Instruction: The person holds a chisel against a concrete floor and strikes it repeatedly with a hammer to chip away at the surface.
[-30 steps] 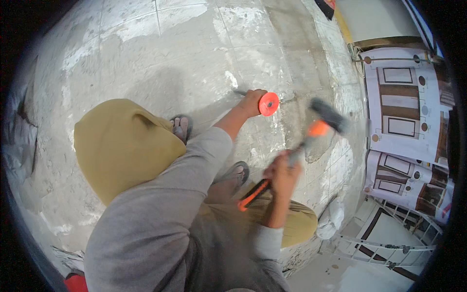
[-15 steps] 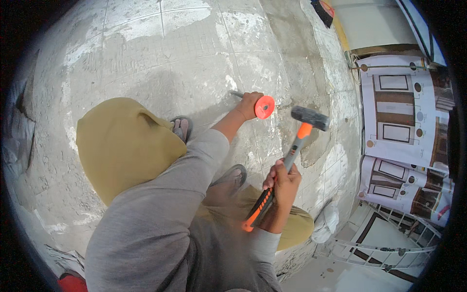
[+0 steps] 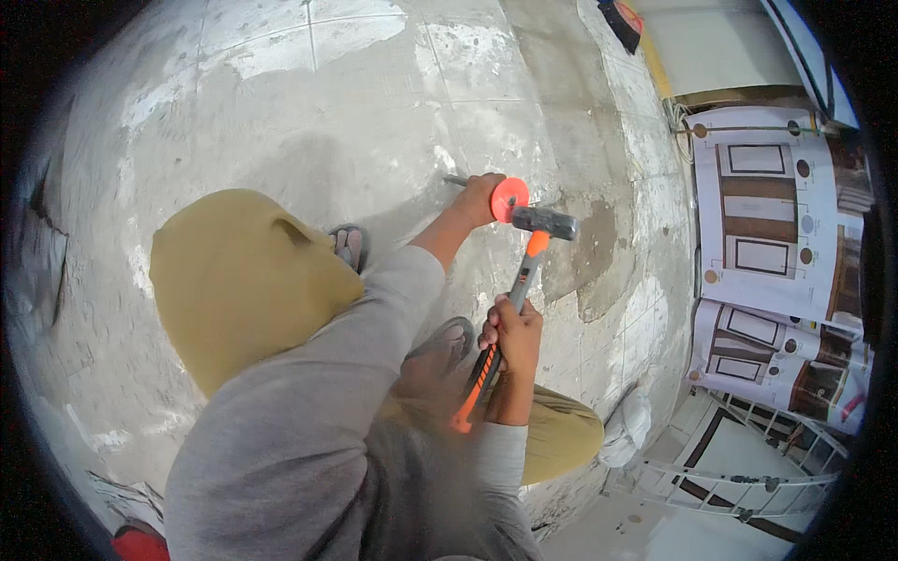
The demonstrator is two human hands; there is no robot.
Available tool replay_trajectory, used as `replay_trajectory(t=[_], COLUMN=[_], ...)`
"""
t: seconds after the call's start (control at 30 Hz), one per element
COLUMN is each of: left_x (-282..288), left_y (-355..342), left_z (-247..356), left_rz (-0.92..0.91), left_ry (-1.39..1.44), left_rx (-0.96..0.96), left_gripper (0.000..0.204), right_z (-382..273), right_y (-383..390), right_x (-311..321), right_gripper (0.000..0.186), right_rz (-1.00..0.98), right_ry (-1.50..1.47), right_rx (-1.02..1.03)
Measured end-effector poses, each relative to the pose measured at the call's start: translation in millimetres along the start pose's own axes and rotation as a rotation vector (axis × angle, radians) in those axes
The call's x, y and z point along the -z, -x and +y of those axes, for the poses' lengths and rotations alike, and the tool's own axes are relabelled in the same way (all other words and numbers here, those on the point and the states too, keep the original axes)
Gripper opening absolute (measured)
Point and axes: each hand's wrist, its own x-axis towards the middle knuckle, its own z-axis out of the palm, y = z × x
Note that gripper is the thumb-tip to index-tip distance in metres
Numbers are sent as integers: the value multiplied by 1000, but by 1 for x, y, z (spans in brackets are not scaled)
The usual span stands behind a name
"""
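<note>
My left hand (image 3: 481, 201) is closed round a chisel (image 3: 456, 179) with a round red hand guard (image 3: 510, 200). The chisel's dark shank sticks out past the far side of the fist, above the rough grey floor (image 3: 374, 140). In my right hand (image 3: 514, 334) is a sledgehammer (image 3: 527, 273) with a dark steel head and a grey, black and orange handle. The hammer's head is right beside the guard and seems to meet the chisel's struck end, though the guard's edge and the head overlap in view.
My knees and sandalled feet (image 3: 447, 343) are close below my hands. A damp patch (image 3: 599, 248) marks the floor to the right. Printed sheets (image 3: 767, 215), a white bag (image 3: 625, 428) and a metal ladder (image 3: 748, 491) are along the right side. A black and red object (image 3: 621, 26) lies far right.
My right hand has swung the sledgehammer leftward, bringing its head from well apart to the chisel's guard. My left hand and the chisel have hardly moved.
</note>
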Motion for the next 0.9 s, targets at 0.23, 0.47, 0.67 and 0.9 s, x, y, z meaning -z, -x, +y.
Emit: replay_trajectory(t=[0.23, 0.47, 0.67, 0.9], left_x=[-32, -44, -28, -15], left_y=[17, 23, 16, 14], left_z=[3, 12, 1, -2], left_rz=[-43, -10, -13, -24], left_ry=[-188, -213, -74, 15], left_rx=[-119, -157, -31, -77], left_gripper=[21, 24, 20, 26], right_z=[-13, -35, -52, -102], right_y=[24, 48, 65, 94], right_x=[29, 31, 26, 25], right_gripper=[13, 14, 14, 15], right_rz=[136, 140, 99, 157], right_ry=[-77, -125, -132, -78], right_rx=[114, 199, 259, 540])
